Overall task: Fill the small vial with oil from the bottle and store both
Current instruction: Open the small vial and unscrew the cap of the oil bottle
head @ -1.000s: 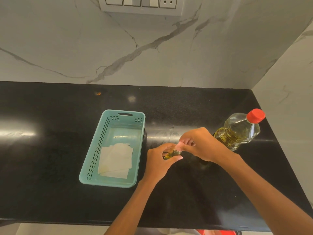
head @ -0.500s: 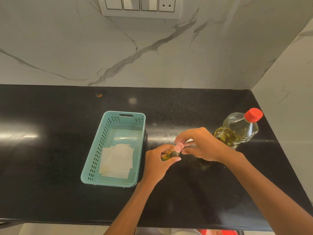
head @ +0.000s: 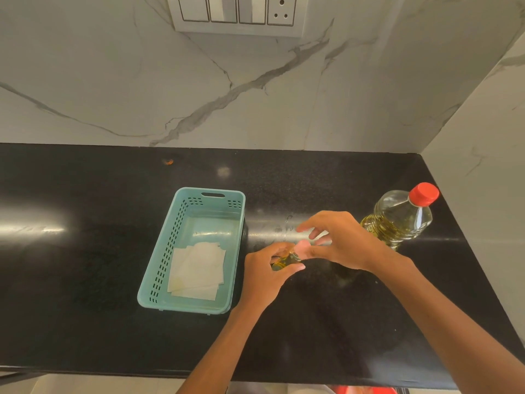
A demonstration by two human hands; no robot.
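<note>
My left hand grips a small glass vial of yellow oil, tilted, just above the black counter. A pink cap sits at the vial's mouth, pinched by the thumb and finger of my right hand, whose other fingers are spread. The oil bottle with a red cap stands at the right, behind my right hand, about half full.
A teal perforated basket with folded white paper in its near end stands left of my hands. The black counter ends at marble walls behind and on the right. A switch panel hangs on the back wall.
My right hand's fingers have turned and spread on the pink cap at the vial's mouth. The vial stays in my left hand. Bottle and basket have not moved.
</note>
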